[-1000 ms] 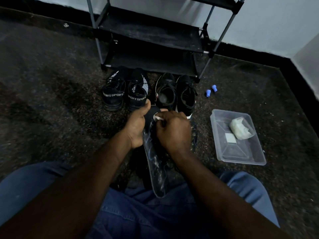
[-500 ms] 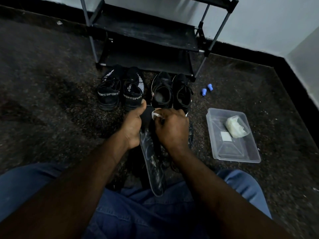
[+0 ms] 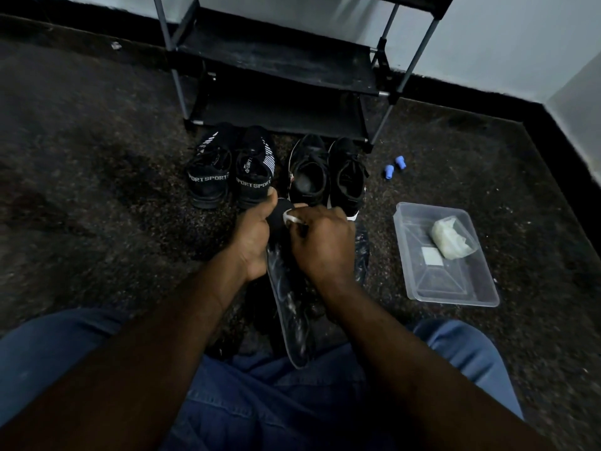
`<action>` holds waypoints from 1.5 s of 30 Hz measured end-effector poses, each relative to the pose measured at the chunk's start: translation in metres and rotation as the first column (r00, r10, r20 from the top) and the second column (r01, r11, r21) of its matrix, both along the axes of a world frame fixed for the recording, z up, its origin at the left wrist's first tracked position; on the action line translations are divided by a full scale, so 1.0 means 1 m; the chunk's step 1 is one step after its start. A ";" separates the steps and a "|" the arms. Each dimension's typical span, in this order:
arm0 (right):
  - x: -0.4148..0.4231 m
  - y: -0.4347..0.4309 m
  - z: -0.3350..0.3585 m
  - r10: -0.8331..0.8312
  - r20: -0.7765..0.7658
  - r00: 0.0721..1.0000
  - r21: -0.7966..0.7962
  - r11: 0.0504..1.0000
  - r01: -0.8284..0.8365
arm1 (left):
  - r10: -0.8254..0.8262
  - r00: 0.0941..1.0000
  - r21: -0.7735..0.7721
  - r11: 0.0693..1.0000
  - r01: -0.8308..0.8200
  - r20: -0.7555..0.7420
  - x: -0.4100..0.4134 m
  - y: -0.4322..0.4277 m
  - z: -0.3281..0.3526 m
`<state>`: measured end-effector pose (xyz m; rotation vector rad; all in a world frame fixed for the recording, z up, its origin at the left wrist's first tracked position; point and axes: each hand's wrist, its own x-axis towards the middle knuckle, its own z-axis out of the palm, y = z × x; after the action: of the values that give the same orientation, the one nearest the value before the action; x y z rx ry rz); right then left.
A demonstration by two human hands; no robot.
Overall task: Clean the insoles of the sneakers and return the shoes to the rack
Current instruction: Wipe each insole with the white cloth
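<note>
The rack stood against the wall, with two pairs of sneakers on the floor before it. The insole ran from the lap up to the hands. It looked thin, light and probably floppy, its smeared face likely slick, so best held by the edges. The left hand gripped its far end, and the right hand pinched a small white wipe against it.

Two black shoes stand side by side, just left of the middle of the frame. Each has white letters across its back. The left shoe says "PORTSPORT". The shoe beside it says "SPORTSPOR", and the end is hidden. I can read no other words.
</note>
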<state>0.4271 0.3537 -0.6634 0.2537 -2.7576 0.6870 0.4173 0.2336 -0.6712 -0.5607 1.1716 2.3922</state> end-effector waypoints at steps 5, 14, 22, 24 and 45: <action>-0.008 0.007 -0.001 -0.047 0.015 0.999 -0.052 0.998 0.048 | 0.058 0.998 -0.001 0.998 -0.058 0.019 -0.001 0.001 -0.001; -0.003 -0.013 0.008 0.081 0.028 0.996 -0.091 0.993 -0.078 | 0.003 1.000 -0.025 1.000 -0.003 0.004 0.000 -0.004 0.004; -0.012 0.001 0.010 0.240 -0.014 0.971 0.004 0.971 -0.240 | -0.014 1.000 0.026 1.000 0.014 -0.011 0.002 -0.004 0.007; -0.013 0.010 0.007 0.266 -0.011 0.964 0.084 0.961 -0.264 | -0.020 1.000 0.054 0.998 0.020 -0.011 0.001 -0.006 0.008; -0.009 0.021 0.011 0.216 -0.104 0.971 0.114 0.972 -0.204 | -0.099 0.994 0.165 0.981 0.105 -0.044 -0.001 -0.008 0.005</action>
<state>0.4179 0.3748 -0.6527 0.5968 -2.6812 0.5615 0.4167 0.2261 -0.6661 -0.3955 0.9773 2.3918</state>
